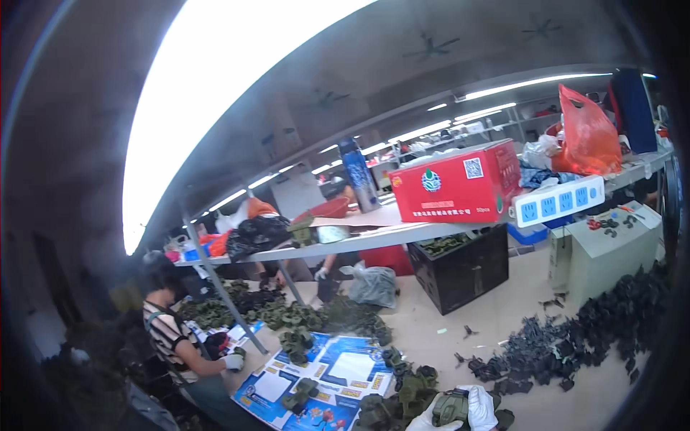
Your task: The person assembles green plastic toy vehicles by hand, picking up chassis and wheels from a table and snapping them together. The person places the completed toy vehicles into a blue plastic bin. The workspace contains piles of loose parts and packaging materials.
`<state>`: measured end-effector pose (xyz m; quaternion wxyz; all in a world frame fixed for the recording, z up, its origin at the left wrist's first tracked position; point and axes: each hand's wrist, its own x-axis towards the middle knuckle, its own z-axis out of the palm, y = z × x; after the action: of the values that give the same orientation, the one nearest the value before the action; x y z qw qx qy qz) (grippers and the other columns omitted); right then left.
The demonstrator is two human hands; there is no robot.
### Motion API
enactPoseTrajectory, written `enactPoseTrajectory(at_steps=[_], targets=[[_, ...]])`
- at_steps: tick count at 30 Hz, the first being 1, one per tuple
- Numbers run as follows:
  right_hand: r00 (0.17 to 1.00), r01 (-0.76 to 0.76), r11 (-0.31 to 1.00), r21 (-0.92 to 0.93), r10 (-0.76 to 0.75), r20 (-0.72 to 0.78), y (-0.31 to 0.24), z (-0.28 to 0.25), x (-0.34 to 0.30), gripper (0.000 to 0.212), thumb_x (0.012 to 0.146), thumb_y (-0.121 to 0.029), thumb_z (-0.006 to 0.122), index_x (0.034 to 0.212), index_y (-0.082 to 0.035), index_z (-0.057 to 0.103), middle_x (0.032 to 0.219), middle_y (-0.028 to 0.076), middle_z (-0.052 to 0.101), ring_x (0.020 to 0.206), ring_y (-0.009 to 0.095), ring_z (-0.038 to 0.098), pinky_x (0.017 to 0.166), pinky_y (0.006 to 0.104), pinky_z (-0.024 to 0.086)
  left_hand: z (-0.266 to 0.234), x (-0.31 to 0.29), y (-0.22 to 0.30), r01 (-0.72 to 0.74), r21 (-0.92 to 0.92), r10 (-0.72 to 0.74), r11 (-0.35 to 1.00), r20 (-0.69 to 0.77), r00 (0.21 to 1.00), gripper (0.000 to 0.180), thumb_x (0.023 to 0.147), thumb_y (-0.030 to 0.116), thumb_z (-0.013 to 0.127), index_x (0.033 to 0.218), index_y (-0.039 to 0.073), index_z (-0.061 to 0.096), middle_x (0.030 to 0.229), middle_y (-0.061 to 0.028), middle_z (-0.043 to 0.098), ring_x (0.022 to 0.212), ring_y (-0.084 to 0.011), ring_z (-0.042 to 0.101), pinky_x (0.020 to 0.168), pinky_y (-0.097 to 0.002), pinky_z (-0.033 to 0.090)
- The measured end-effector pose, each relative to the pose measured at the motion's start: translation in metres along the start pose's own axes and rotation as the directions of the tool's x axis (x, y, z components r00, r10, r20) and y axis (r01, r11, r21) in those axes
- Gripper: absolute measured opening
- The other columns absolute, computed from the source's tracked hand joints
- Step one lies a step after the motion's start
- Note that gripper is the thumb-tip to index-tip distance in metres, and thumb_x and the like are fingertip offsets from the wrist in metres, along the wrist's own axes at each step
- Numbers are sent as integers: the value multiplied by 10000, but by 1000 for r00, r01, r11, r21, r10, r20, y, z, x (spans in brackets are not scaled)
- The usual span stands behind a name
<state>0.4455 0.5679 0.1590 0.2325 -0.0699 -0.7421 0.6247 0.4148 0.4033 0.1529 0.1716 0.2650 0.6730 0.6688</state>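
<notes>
Near the lower edge, my left hand (pixel 431 418) and my right hand (pixel 481 408), both in white gloves, close around a chunky olive-green plastic part (pixel 451 407) from its two sides. Its exact kind is not plain to see. Next to my left hand lies a heap of similar green parts (pixel 415 391). Farther left, a green part (pixel 300 395) rests on a blue printed cardboard sheet (pixel 251 395). To the right of my hands spreads a pile of small black plastic pieces (pixel 535 352).
A shelf above the table carries a red carton (pixel 449 187), a blue bottle (pixel 357 176), a white power strip (pixel 559 203) and a red plastic bag (pixel 591 136). Below stand a black bin (pixel 460 269) and a pale box (pixel 611 251). At left, a person in stripes (pixel 176 337) works.
</notes>
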Motion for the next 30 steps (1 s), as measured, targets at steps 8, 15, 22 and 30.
enactPoseTrajectory(at_steps=[8,15,22,30], targets=[[964,48,963,266,-115,241,-19,55,-4,331,1058,-197,407,1105,-20,683,1196,162,658,1080,251,609,955,345,459,-35,-1,-43,-114,-104,83,988,-266,961,687,905,215,715,1476,29,382,1396,-82,525,1274,-166,493,1096,-316,376],[889,383,923,36,-379,257,7,69,-10,423,1063,-222,296,1158,-11,650,1051,189,683,1009,327,639,948,407,478,-48,-27,-57,-164,55,173,985,-345,923,568,972,325,619,1408,-3,463,1337,-95,562,1244,-179,520,1067,-318,396],[931,251,964,83,-265,250,9,64,-19,467,830,-64,605,1287,11,545,1257,220,597,1183,381,573,1005,411,459,-31,-16,7,-124,243,218,962,-411,885,534,967,468,518,1173,-18,594,1140,-146,620,1081,-265,588,967,-375,447],[963,233,972,30,-235,134,11,69,-19,209,869,-54,569,1060,14,616,1020,192,659,922,351,640,837,398,508,-34,-19,-25,-109,152,166,982,-440,882,367,985,277,458,1109,-38,599,1033,-156,662,932,-243,639,852,-348,492]])
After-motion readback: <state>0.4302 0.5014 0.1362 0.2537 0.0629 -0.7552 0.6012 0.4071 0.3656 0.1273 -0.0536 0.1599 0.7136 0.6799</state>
